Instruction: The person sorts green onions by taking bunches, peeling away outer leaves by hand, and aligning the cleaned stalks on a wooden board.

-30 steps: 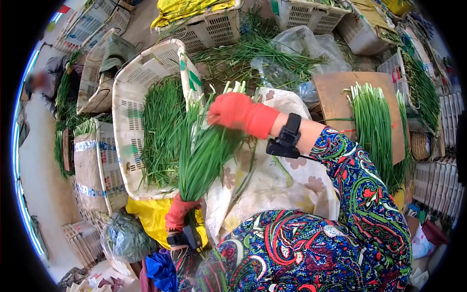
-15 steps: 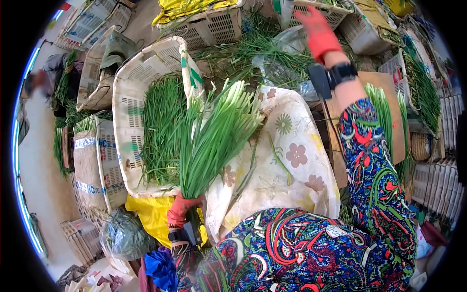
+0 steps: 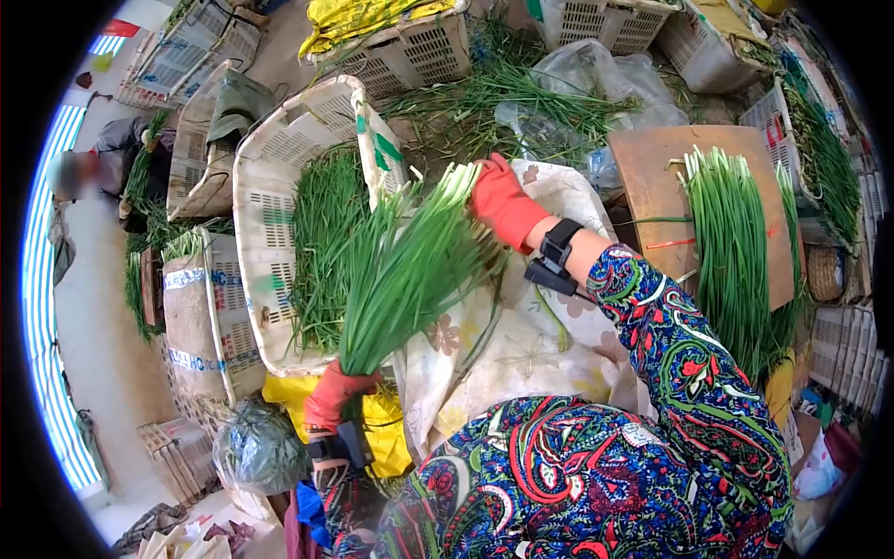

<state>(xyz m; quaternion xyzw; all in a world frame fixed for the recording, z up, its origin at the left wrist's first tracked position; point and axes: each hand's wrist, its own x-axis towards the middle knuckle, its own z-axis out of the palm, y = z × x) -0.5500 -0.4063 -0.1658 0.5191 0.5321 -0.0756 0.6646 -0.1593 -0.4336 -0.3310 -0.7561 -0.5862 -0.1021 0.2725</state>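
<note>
Our left hand (image 3: 337, 396) gripped greens (image 3: 402, 284); right hand (image 3: 504, 202) curled at pale ends (image 3: 458, 179), hold unclear. Likely gathering step; next move needed steady grip.

Pale wall (image 3: 110, 321) at left, bright blue-and-white striped strip (image 3: 48, 307) at its edge, brownish floor (image 3: 285, 39), slatted white crates (image 3: 421, 61) standing about.

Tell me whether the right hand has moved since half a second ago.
Yes: against the board, the right hand has come left and down the picture, from above its far edge to beside the bunch, near the pale ends.
</note>
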